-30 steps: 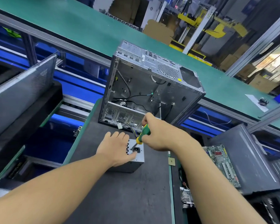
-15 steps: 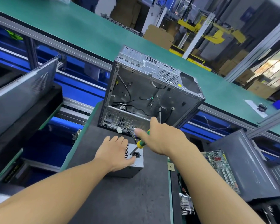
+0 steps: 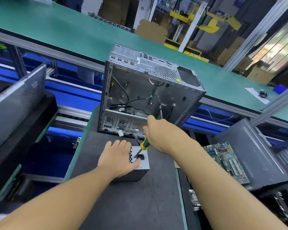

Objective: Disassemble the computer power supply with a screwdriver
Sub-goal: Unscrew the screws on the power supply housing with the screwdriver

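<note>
A small grey power supply [image 3: 144, 165] stands on the dark mat [image 3: 131, 205], its socket face turned up. My left hand [image 3: 117, 159] lies over its left side, fingers spread across the vent holes and thumb near the socket. My right hand [image 3: 160, 133] grips the green and yellow screwdriver [image 3: 144, 145] from above. The tool's shaft slants down to the left, with its tip on the top face beside the black socket. Coloured wires [image 3: 133, 135] run from the supply towards the case behind it.
An open, stripped computer case [image 3: 165, 77] stands upright just behind the supply. A green conveyor belt [image 3: 73, 34] runs across the back. A motherboard [image 3: 226, 161] and a grey case panel [image 3: 249, 153] lie at the right; another panel [image 3: 15, 100] leans at the left.
My right hand has shifted on the screwdriver handle, fingers turning round it, and the view has drifted slightly. My left hand has stayed on the power supply.
</note>
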A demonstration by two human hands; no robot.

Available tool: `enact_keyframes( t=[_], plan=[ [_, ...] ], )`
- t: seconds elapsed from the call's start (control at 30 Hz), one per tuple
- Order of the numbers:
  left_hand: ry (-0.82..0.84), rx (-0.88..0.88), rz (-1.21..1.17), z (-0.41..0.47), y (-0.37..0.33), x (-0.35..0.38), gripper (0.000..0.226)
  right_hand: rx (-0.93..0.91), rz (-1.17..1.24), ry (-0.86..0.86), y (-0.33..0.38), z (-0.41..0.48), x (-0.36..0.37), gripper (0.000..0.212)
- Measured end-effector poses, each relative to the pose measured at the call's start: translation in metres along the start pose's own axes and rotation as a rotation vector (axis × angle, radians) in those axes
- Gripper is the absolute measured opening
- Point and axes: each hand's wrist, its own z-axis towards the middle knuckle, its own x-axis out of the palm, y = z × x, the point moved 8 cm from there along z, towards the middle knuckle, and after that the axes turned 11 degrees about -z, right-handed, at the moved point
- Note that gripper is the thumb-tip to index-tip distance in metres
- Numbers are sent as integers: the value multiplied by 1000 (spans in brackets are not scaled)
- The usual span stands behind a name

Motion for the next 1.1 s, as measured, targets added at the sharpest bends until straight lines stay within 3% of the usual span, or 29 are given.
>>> enact_keyframes(
  t=[0.13,0.2,0.27,0.37,0.5,0.63,0.77,0.87,1.0,1.1],
  plan=[
    [2,5,24,0,-2,-2,66,-41,221,168,1,-2,4,32],
    [8,4,22,-1,-2,-2,67,18,222,137,-1,-4,5,38],
    [13,0,11,-1,-2,-1,68,103,85,40,-5,-5,4,30],
    [17,1,3,-2,-2,-1,68,31,7,-85,6,-3,-3,6],
    [4,5,15,-3,-2,-3,66,-62,214,146,8,-2,4,27],
    [14,6,8,-3,-1,-1,68,109,176,50,-1,-4,3,43],
    [8,14,15,-3,-1,-3,68,26,219,-29,7,0,-2,14],
    [5,16,21,-3,-2,-4,67,-45,234,127,10,-2,3,28],
    [12,18,2,-4,-2,-3,67,131,79,17,4,-2,0,46],
    [11,11,-17,-4,-1,-5,67,95,116,-23,10,1,-1,27]
  ],
)
